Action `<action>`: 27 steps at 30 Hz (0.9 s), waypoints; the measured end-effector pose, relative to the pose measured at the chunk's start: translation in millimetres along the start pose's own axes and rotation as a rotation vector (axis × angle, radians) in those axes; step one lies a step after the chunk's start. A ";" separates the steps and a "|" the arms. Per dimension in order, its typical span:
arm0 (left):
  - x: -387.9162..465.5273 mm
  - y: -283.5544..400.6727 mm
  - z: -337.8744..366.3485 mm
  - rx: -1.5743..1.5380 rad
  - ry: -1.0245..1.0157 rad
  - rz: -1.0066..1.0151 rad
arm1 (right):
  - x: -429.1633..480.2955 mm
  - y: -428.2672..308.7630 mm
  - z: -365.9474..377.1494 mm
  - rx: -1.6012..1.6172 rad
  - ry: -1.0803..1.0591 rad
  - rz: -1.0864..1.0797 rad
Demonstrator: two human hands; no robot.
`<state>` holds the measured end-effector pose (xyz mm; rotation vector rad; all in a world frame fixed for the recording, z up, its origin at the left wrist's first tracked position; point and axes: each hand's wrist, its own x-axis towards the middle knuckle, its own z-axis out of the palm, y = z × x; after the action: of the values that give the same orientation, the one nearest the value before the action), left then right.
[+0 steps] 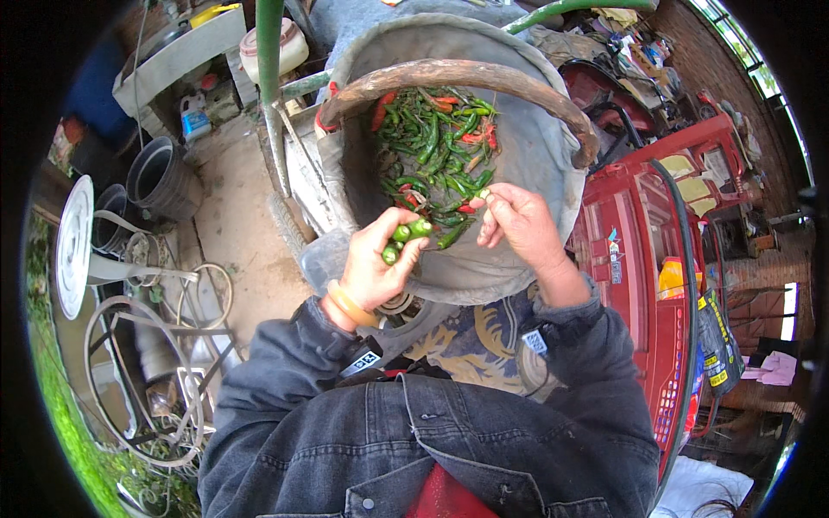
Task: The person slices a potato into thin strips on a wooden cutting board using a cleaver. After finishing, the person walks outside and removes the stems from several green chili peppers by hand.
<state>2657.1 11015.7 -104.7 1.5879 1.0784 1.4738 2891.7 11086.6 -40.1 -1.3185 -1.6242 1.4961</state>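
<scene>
My left hand, with a yellowish bangle at the wrist, holds several green chili peppers, their cut or stemless ends facing up. To its right, my right hand pinches a small pale green piece, perhaps a pepper's stem end, between thumb and forefinger. Both hands are over the near side of a basket lined with grey cloth. Inside lie many loose green peppers and some red peppers, with dry stems among them. A curved wooden handle arches over the basket.
A green metal post rises at the basket's left. Black plastic buckets and a round metal frame are at the left. To the right is a red metal cart. Beyond the basket stands a lidded white tub.
</scene>
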 end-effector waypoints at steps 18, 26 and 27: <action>-12.4 -9.3 -63.8 -0.584 0.116 -0.460 | 212.6 80.3 26.1 -1.469 -0.085 -0.463; -27.1 -17.6 -92.4 -0.378 0.294 -0.525 | 229.5 70.6 17.4 -1.667 -0.068 -0.604; -25.2 -16.8 -92.2 -0.366 0.266 -0.530 | 224.1 61.0 14.9 -1.612 -0.027 -0.612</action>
<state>2563.6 10995.6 -120.9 0.7886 1.1792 1.4254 2815.4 11278.1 -148.3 -1.1149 -2.9549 -0.4361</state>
